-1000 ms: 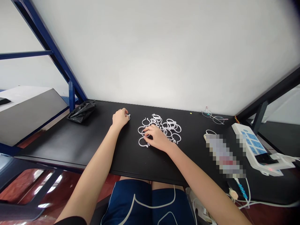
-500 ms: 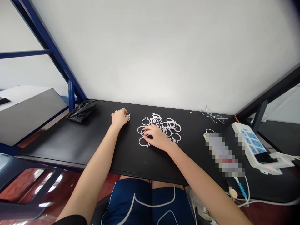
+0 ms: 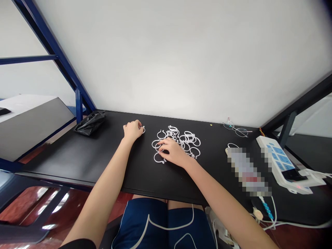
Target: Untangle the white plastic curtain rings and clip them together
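My left hand (image 3: 133,131) rests on the black tabletop left of a loose pile of white plastic curtain rings (image 3: 190,139). Its fingers are closed on one white curtain ring (image 3: 144,129), whose curved edge sticks out past the fingertips. At the pile's near left side is my right hand (image 3: 172,150), palm down and fingers bent. Thumb and forefinger come together at the upper edge of the nearest curtain ring (image 3: 155,160), which lies flat with its small clasp ends toward me. The hand covers part of the pile.
A crumpled black plastic bag (image 3: 90,123) lies at the back left. On the right are eyeglasses (image 3: 241,131), a blurred-out phone (image 3: 249,173) with a charging cable, and a white power strip (image 3: 281,162). A white wall (image 3: 166,62) rises behind the black table (image 3: 103,155).
The ring in my left hand has shifted very slightly to the right. The nearest ring at my right fingers has moved a touch toward me. Both hands stay almost in place.
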A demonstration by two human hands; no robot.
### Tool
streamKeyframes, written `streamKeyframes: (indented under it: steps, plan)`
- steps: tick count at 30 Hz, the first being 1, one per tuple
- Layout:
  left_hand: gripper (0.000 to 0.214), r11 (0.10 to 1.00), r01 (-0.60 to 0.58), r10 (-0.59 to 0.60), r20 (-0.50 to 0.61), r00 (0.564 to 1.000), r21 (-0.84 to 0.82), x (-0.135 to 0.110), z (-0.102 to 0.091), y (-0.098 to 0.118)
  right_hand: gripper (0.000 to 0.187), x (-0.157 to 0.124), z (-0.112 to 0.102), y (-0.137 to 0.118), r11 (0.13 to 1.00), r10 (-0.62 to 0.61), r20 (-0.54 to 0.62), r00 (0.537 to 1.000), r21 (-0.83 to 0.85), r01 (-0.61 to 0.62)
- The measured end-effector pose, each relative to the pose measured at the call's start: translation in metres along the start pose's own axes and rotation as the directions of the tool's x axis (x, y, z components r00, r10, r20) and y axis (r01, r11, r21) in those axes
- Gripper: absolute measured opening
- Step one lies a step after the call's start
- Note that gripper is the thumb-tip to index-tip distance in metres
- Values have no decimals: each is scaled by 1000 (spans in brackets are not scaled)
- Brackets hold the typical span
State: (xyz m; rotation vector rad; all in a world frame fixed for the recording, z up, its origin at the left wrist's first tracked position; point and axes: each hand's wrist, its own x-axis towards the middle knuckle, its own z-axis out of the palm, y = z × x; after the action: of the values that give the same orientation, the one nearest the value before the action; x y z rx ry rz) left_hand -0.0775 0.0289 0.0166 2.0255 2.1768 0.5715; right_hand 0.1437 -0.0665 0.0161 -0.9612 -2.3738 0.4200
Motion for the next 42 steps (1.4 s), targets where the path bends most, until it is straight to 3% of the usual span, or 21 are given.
streamKeyframes:
  steps: [5, 8, 13, 17, 32, 39, 42]
  plan:
    - [20, 1000, 0, 0, -36, 999, -14, -1, 0, 1, 12, 0, 1, 0, 1000, -11, -14, 1000, 2, 11]
    - [23, 1000, -11, 8, -123, 992, -23, -3, 2, 4, 12, 1, 1, 0, 999, -24, -47, 999, 22, 25]
    - [20, 988, -154, 141, -258, 956, -33, -10, 8, 19, 15, 0, 3, 1, 1000, 4, -52, 999, 22, -3]
    - [17, 962, -262, 238, -239, 941, -74, -14, 8, 28, 13, 0, 3, 2, 999, 28, -37, 999, 17, -28]
    - [11, 926, -354, 316, -239, 918, -135, -16, 9, 30, 17, 0, -1, 0, 999, 40, -2, 999, 2, -40]
    - [9, 816, -478, 436, -195, 878, -327, -14, 12, 30, 17, -1, 1, 6, 998, 64, -66, 996, 21, -63]
    - [10, 773, -479, 445, -182, 877, -417, -17, 13, 34, 17, -1, 2, 9, 995, 92, -102, 991, 42, -88]
